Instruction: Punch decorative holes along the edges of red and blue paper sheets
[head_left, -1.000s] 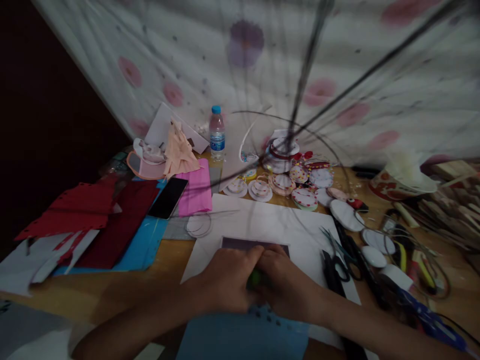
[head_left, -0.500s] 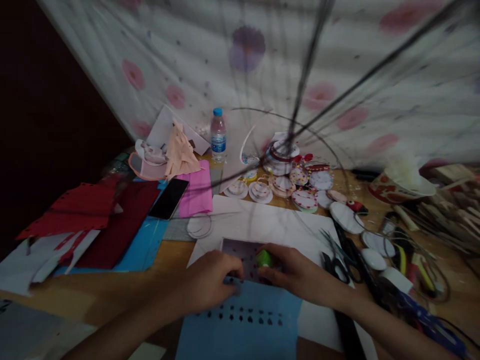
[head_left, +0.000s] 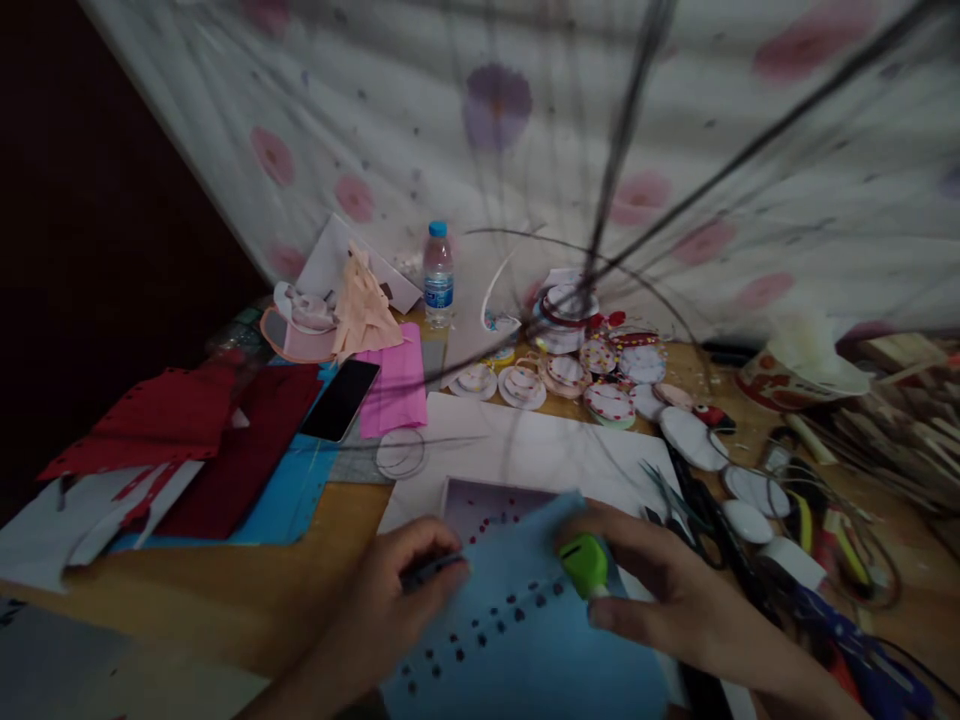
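A blue sheet [head_left: 555, 650] with rows of small punched holes lies slanted in front of me. My left hand [head_left: 405, 590] is closed on its left edge, thumb against fingers. In my right hand [head_left: 652, 590] is a small green craft punch [head_left: 586, 566] with a dark slot, held between thumb and fingers over the sheet's right part. The sheet's far corner reaches up beside my right fingers. Behind the sheet sits a shallow box [head_left: 469, 500] with small red bits in it; the sheet covers its near part.
White board [head_left: 510, 440] lies under the work. Scissors [head_left: 679, 510] and a glue-gun-like blue tool [head_left: 862, 650] are at right. Decorated round pieces [head_left: 566, 375], a bottle [head_left: 438, 275], a phone [head_left: 341, 400] and red sheets [head_left: 142, 420] stand around. Dark blurred strands cross the view.
The blue sheet has turned, its right side now further up and its holes in slanting rows. My right hand with the punch has moved right and nearer; my left hand has shifted slightly left and nearer.
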